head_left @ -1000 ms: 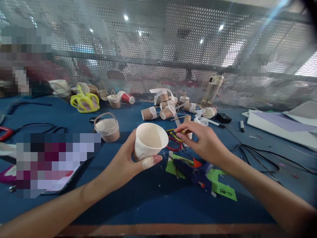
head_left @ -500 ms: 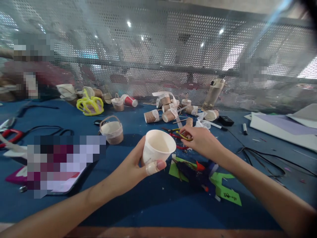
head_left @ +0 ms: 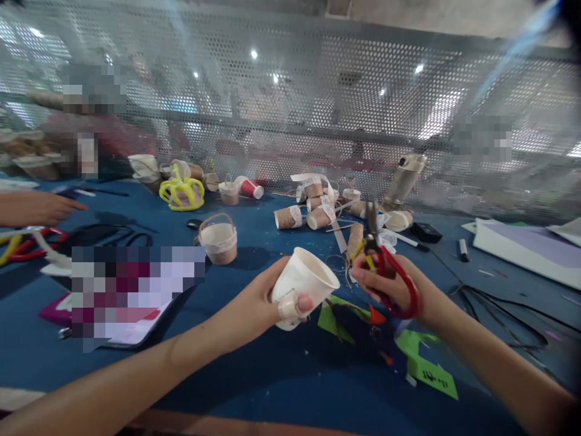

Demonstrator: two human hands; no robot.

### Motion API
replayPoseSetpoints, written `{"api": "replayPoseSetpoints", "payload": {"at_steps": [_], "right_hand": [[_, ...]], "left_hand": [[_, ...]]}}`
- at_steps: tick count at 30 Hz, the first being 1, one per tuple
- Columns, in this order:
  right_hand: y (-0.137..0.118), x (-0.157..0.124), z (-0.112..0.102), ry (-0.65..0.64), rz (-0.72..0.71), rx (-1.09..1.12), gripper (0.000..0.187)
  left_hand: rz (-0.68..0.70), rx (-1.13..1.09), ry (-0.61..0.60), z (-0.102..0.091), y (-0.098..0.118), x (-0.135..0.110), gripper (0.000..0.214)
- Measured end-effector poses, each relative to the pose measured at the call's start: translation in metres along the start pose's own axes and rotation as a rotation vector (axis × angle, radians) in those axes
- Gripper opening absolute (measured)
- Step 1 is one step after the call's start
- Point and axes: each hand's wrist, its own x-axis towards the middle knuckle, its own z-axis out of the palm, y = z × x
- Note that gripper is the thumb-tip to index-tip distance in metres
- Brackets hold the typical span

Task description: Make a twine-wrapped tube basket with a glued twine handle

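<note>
A white paper cup (head_left: pixel 304 278) is held tilted in my left hand (head_left: pixel 265 297), its mouth facing up and to the right. Something pale is wrapped round the thumb of that hand. To the right, my right hand (head_left: pixel 390 281) grips a pair of scissors (head_left: pixel 402 287) with red and yellow handles, blades pointing up. The scissors are apart from the cup. Below my right hand lie a dark blue tool with orange-red parts (head_left: pixel 379 330), perhaps a glue gun, and green paper (head_left: pixel 433 369). A twine-wrapped cup with a handle (head_left: pixel 220 242) stands to the left.
Several twine-wrapped cups (head_left: pixel 288 218) lie at the back by the perforated metal screen (head_left: pixel 290 109). A clear bottle (head_left: pixel 405 178) leans there. Black cable (head_left: pixel 499 321) and white sheets (head_left: pixel 521 251) are at right. Another person's hand (head_left: pixel 45 208) is at far left, above more scissors (head_left: pixel 45 242).
My right hand has lifted the scissors off the table, blades now upward. The cup in my left hand has tipped to the right. Another person's hand has come in at left.
</note>
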Motion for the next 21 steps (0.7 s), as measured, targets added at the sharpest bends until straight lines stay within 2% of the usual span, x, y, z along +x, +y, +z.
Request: {"api": "replayPoseSetpoints", "payload": {"at_steps": [4,10,17,21], "right_hand": [[0.001,-0.005,0.005,0.028,-0.102,0.051,0.043],[0.001,-0.015,0.011,0.083,-0.04,-0.007,0.041],[-0.005,-0.024,0.014,0.073,-0.236,-0.161,0.046],[-0.008,-0.029,0.014,0.036,-0.187,-0.145,0.05]], "left_hand": [[0.003,-0.021,-0.029,-0.001,-0.002,-0.001,0.056],[0.033,0.054,0.026,0.004,0.005,-0.004,0.063],[0.05,0.063,-0.002,0.002,0.003,-0.004,0.061],[0.064,0.013,-0.013,0.001,0.002,-0.004,0.058]]}}
